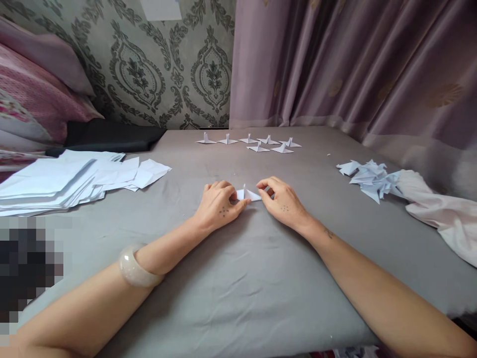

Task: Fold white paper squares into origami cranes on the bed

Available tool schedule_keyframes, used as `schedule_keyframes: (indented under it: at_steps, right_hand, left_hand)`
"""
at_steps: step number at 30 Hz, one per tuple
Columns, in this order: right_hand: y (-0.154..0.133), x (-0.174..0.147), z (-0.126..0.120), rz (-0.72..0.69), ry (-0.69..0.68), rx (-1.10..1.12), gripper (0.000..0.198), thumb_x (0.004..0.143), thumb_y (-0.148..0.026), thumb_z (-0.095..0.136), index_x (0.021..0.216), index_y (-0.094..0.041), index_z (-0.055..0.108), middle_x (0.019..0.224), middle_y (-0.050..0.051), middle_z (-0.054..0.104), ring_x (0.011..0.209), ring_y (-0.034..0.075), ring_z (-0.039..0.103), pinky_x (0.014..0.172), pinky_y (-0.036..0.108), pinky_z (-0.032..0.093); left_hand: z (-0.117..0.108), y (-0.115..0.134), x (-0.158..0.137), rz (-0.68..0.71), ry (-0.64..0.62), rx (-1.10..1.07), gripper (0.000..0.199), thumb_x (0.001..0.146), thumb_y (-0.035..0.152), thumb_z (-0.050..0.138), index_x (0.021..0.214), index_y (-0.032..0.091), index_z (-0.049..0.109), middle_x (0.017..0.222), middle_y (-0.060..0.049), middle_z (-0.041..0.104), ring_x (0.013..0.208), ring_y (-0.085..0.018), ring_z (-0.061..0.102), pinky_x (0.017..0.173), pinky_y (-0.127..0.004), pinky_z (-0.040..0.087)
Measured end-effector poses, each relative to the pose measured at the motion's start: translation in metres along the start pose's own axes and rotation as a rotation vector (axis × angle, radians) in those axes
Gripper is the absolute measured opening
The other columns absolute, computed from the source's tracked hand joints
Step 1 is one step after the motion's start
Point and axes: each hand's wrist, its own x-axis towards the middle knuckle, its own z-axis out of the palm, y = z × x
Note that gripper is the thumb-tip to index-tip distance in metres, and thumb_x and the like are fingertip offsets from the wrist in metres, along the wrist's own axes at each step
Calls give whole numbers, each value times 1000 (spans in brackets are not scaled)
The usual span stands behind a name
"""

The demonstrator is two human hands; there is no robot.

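Observation:
Between my two hands, a small white folded paper crane [252,195] sits at the middle of the cloth-covered surface, with an upright point and a wing spread to the right. My left hand [220,208] is closed on its left side, thumb along the near edge, and covers that part. With curled fingers, my right hand [283,203] pinches the tip of the right wing. A pale bangle [138,268] circles my left forearm. Farther back stand several finished-looking paper cranes [249,139] with spread wings, in two loose rows.
Stacks of white paper [44,179] lie at the left, near a black folded item [115,135]. On the right is a pile of folded paper pieces [372,179] beside a pale cloth [432,206]. Purple curtains [316,64] and a patterned wall [167,64] border the back.

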Motion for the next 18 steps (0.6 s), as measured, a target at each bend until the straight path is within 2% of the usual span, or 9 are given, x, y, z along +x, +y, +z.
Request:
schedule_keyframes:
  at_steps: [3, 6, 11, 15, 18]
  right_hand:
    - [0, -1, -1, 34, 4, -12, 14, 85, -22, 50, 93, -22, 61, 98, 4, 65, 76, 15, 60, 69, 28, 44]
    - [-2, -2, -2, 45, -12, -14, 14, 84, -22, 52, 93, -21, 62, 97, 4, 65, 72, 13, 59, 69, 28, 44]
    - [-4, -3, 0, 72, -101, -11, 20, 80, -26, 58, 98, -23, 64, 96, 3, 63, 71, 13, 57, 70, 28, 44]
    - [-2, 2, 5, 99, -116, -8, 19, 80, -29, 58, 96, -22, 66, 95, 4, 63, 72, 13, 56, 71, 28, 43]
    - [-1, 7, 7, 91, -139, -20, 15, 82, -28, 56, 90, -22, 67, 95, 4, 63, 74, 14, 55, 71, 28, 42]
  left_hand:
    - [-4, 7, -3, -40, -15, -47, 31, 80, 46, 55, 77, 17, 65, 87, -8, 65, 83, -22, 59, 83, -39, 39]
    - [-9, 17, -7, -124, -75, -171, 27, 78, 40, 55, 78, 17, 68, 84, -8, 65, 74, -20, 59, 72, -32, 43]
    - [-13, 26, -10, -249, -157, -368, 22, 76, 32, 50, 72, 18, 68, 64, -2, 62, 57, -15, 54, 55, -26, 39]
    - [-11, 18, -6, -289, -49, -392, 14, 71, 28, 53, 75, 17, 62, 69, -2, 61, 60, -14, 53, 54, -25, 40]
    - [-8, 8, -1, -291, 10, -379, 21, 69, 28, 58, 87, 18, 58, 82, -3, 61, 68, -15, 55, 60, -26, 43]
